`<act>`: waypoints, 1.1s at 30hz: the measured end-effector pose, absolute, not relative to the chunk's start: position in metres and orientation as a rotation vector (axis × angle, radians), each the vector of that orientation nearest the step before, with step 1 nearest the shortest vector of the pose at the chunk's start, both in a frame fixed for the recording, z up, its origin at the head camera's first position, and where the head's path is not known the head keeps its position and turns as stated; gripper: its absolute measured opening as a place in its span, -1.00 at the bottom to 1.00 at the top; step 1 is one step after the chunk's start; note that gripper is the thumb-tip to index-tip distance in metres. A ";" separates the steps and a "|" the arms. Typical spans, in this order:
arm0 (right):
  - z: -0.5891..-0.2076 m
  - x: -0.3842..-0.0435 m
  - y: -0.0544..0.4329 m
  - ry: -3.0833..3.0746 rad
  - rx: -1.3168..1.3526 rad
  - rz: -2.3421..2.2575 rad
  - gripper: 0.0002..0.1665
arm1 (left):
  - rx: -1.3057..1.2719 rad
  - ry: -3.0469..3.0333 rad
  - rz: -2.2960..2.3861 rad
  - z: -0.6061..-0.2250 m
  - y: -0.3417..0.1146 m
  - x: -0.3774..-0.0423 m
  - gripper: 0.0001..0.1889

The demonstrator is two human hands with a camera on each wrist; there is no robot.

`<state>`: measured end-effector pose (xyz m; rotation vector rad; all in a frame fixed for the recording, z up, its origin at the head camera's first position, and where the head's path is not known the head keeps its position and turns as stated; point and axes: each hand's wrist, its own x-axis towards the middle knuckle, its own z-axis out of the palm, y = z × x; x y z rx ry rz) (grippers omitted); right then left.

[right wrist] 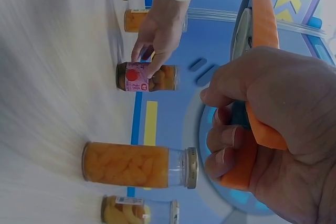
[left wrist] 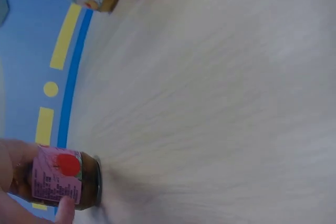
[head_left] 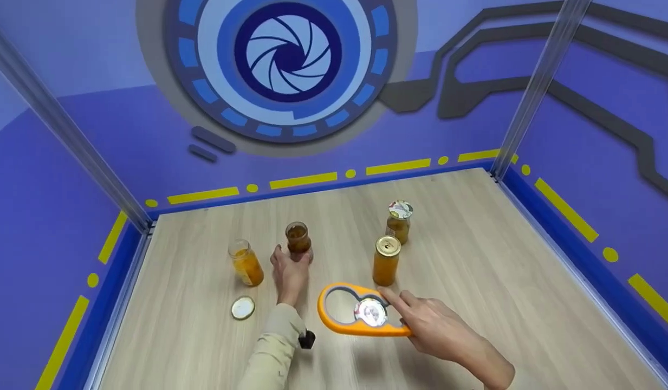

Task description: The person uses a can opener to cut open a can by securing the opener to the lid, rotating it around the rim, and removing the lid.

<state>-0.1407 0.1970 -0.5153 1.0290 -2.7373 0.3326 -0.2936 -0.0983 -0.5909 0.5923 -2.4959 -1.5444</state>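
My left hand (head_left: 291, 273) grips a small glass jar (head_left: 298, 238) of dark brown fruit that stands on the table without a lid. A pink label with a red fruit shows on this jar (left wrist: 58, 177) in the left wrist view. In my right hand (head_left: 434, 325) is an orange jar opener (head_left: 324, 314), held by its handle above the table. Inside one of the opener's rings sits a patterned metal lid (head_left: 371, 312). Fingers curl round the orange handle (right wrist: 241, 169) in the right wrist view.
Left of the brown jar stands an uncapped jar of orange fruit (head_left: 247, 265), with a loose lid (head_left: 242, 307) on the table near it. To the right are a gold-lidded orange jar (head_left: 386, 265) and, behind it, a jar with a patterned lid (head_left: 400, 216). Blue walls (head_left: 334, 157) enclose the table.
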 end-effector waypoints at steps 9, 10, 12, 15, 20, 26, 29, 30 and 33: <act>-0.509 -0.144 0.194 -2.769 1.022 0.357 0.11 | 0.665 -2.460 -1.763 -0.577 -0.103 -0.261 -0.16; -0.508 -0.144 0.193 -2.769 1.022 0.360 0.11 | 0.655 -2.466 -1.768 -0.575 -0.103 -0.257 -0.18; -0.508 -0.145 0.192 -2.774 1.024 0.375 0.12 | 0.642 -2.481 -1.797 -0.572 -0.103 -0.248 -0.20; -0.507 -0.145 0.191 -2.782 1.028 0.391 0.11 | 0.637 -2.490 -1.879 -0.568 -0.100 -0.235 -0.24; -0.505 -0.145 0.188 -2.793 1.041 0.401 0.10 | 0.589 -2.506 -2.007 -0.557 -0.093 -0.212 -0.30; -0.503 -0.145 0.184 -2.778 1.064 0.395 0.09 | 0.305 -2.513 -2.223 -0.545 -0.094 -0.182 -0.41; -0.504 -0.145 0.182 -2.788 1.067 0.394 0.10 | 0.220 -2.429 -2.451 -0.540 -0.096 -0.172 -0.43; -0.504 -0.145 0.181 -2.791 1.071 0.392 0.10 | 0.212 -2.384 -2.538 -0.539 -0.097 -0.170 -0.44; -0.504 -0.144 0.178 -2.809 1.084 0.388 0.09 | 0.191 -2.233 -2.765 -0.537 -0.099 -0.164 -0.52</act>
